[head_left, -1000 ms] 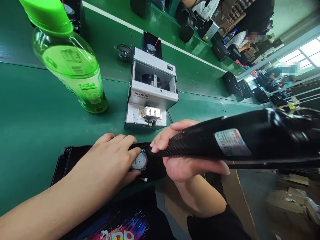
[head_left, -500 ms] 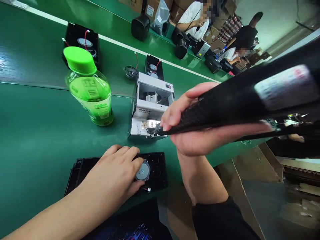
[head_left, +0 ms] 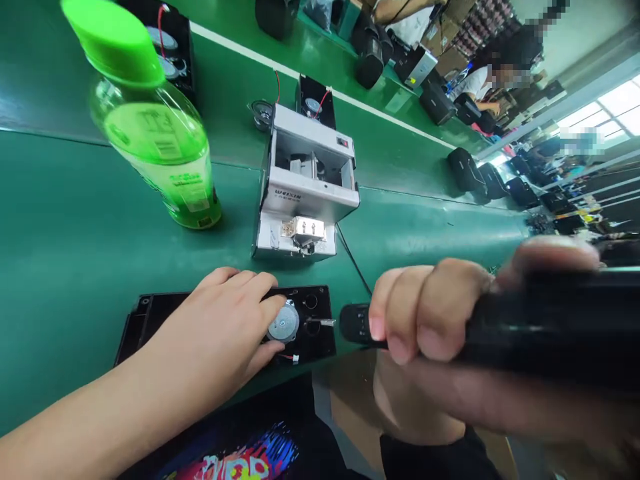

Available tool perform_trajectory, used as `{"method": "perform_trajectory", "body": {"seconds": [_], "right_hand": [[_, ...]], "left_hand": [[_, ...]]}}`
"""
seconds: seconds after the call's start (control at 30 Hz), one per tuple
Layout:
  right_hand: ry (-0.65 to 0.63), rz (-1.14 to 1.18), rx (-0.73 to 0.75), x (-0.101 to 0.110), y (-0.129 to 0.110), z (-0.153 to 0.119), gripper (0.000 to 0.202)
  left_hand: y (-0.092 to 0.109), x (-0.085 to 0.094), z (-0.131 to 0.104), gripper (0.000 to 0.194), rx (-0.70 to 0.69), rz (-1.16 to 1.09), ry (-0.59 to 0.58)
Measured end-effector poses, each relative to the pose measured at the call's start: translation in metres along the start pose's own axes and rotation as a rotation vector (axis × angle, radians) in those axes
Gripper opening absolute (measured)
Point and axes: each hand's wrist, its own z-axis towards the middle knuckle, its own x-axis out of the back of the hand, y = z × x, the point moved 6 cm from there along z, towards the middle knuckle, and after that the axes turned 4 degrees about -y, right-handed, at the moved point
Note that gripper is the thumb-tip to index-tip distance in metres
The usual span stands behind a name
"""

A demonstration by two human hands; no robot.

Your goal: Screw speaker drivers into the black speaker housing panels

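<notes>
My left hand (head_left: 233, 317) rests over a black speaker panel (head_left: 323, 347), its fingers and thumb around a round grey-backed speaker driver (head_left: 284, 321). A small white connector (head_left: 295, 359) on a red wire lies below that driver. My right hand (head_left: 425, 310) is wrapped round a long black power tool (head_left: 555, 327), which is blurred toward the right edge. The tool's front end (head_left: 355, 323) points left, and its thin metal tip reaches over the right end of the panel. Beyond the panel stands a grey metal machine (head_left: 310, 193) with a red switch.
A green bottle (head_left: 160, 160) stands left of the machine. Behind are a loose speaker (head_left: 262, 113), a black box with a driver (head_left: 320, 100) and another black housing (head_left: 175, 40). A black cable (head_left: 353, 257) runs beside the machine. People work across the green bench.
My right hand has brought the black tool down, from in front of the machine to the panel's right end. My left hand stays around the driver. The camera view has shifted.
</notes>
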Motion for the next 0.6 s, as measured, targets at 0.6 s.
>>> {"method": "perform_trajectory", "body": {"seconds": [0.6], "right_hand": [[-0.060, 0.055, -0.083, -0.007, 0.035, -0.051, 0.030]], "left_hand": [[0.007, 0.009, -0.008, 0.027, -0.145, 0.178, 0.177]]}}
